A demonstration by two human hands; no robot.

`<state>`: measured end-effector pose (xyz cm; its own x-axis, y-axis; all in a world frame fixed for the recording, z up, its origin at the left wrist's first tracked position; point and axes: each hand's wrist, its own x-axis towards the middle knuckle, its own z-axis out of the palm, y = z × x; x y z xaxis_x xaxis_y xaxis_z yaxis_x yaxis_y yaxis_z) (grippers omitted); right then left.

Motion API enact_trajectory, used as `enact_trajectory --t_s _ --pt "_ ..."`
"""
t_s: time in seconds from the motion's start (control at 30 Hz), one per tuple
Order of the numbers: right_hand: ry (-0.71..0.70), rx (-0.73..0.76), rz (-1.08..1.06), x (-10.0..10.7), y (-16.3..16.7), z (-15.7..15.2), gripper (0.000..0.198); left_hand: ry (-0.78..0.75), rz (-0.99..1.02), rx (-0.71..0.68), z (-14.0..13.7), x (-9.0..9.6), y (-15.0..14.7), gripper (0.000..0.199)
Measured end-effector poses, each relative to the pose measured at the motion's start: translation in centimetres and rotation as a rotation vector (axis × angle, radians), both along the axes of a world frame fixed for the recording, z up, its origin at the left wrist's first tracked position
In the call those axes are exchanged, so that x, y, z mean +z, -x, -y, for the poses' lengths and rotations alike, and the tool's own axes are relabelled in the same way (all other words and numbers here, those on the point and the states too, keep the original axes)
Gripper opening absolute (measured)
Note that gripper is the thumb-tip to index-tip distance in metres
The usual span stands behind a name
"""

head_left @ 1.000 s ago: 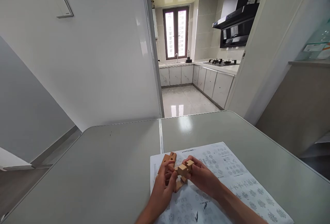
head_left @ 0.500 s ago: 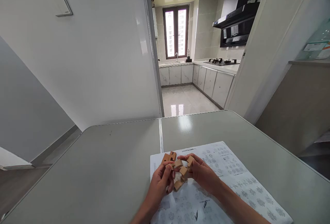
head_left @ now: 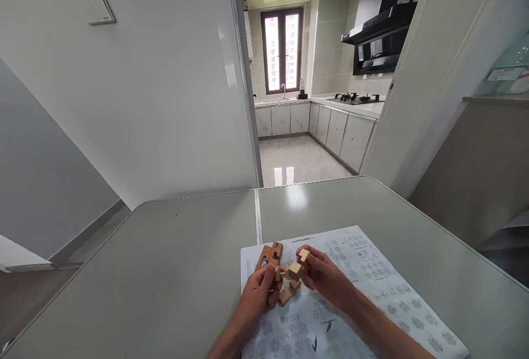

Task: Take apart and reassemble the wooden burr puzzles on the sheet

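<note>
Between my hands are notched wooden puzzle pieces of pale wood. My left hand (head_left: pixel 263 287) is closed, thumb and fingers pinching one end of a light puzzle piece (head_left: pixel 285 273). On the right, my right hand (head_left: pixel 322 271) grips another notched puzzle piece (head_left: pixel 304 256) between thumb and fingers. A cube-like wooden end (head_left: pixel 295 271) shows between the hands; whether the two pieces are joined I cannot tell. Just below, a notched wooden piece (head_left: pixel 290 292) lies on the printed sheet (head_left: pixel 355 304). Beyond my left fingers lie darker brown slotted wooden pieces (head_left: pixel 269 254), partly covered.
The sheet, printed with small puzzle drawings, lies on a grey-green table (head_left: pixel 185 271) with a pale seam (head_left: pixel 258 218). A white wall panel (head_left: pixel 173 100) rises behind the table. Past the doorway is a kitchen with a gas stove (head_left: pixel 357 98) and range hood (head_left: pixel 380 34).
My right hand's fingers have drawn back from the left hand, and the held pieces have turned slightly. More of the brown slotted pieces now shows.
</note>
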<state>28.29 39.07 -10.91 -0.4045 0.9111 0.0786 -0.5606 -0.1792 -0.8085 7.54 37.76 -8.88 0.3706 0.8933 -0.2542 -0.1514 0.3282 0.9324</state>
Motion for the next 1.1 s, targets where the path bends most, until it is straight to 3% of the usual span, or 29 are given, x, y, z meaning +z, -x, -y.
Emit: enact_trajectory --t_s 0.27,0.53,0.73,0.97,1.1 --pt "0.006 -0.074 0.016 0.6 0.2 0.1 0.039 -0.032 0.010 -0.009 0.0 0.2 0.1 0.061" --pt "-0.064 0.085 0.068 0.5 1.1 0.6 0.042 -0.092 -0.045 -0.044 0.2 0.7 -0.2 0.054" --pt "-0.151 0.024 0.173 0.5 0.9 0.5 0.034 0.043 0.073 -0.029 0.3 -0.1 -0.2 0.054" --pt "-0.216 -0.053 0.360 0.8 0.5 0.6 0.032 0.112 0.069 -0.206 -0.1 0.5 0.9 0.073" --pt "-0.250 -0.079 0.397 0.8 0.6 0.6 0.033 0.141 0.134 -0.314 0.0 0.4 1.0 0.072"
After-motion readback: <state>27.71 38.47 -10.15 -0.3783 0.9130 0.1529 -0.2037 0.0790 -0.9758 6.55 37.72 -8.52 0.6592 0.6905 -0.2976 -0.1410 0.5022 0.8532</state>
